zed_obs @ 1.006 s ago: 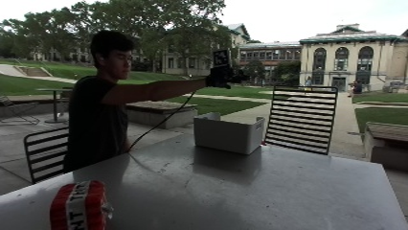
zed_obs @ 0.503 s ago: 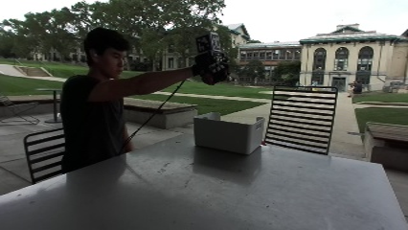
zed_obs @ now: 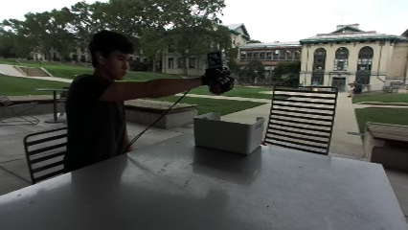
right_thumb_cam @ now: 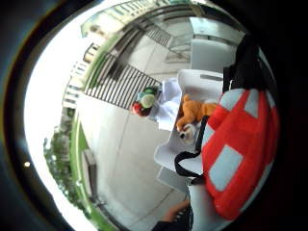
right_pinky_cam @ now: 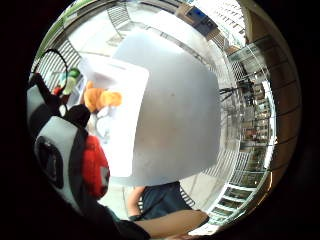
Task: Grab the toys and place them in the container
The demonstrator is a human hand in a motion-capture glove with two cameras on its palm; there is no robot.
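- A person stands behind the grey worktop (zed_obs: 210, 191), gloved right hand (zed_obs: 219, 79) stretched out high above the white rectangular plastic container (zed_obs: 227, 133), which sits near the worktop's far edge beside a black slatted chair (zed_obs: 301, 118).
- In the thumb-side palm view a red plush toy with pale grey cross-shaped patches (right_thumb_cam: 238, 149) fills the space next to the palm, with a black strap across it. The little-finger view shows the same red toy against the glove. The grip looks curled round it, so I judge the toy to be held.
- Below the hand the container is open, with an orange plush animal (right_thumb_cam: 192, 114) already lying inside on its white floor.
- A small red and green toy (right_thumb_cam: 144, 101) shows beside the container's far wall; whether it rests on the rim or beyond it I cannot tell.
- Handling, as a judgement: the red toy looks soft, light and squashy, with no fragile parts. It should take a hold round its padded middle and fall safely when let go over the opening.
- The step in hand appears to be the drop into the container.
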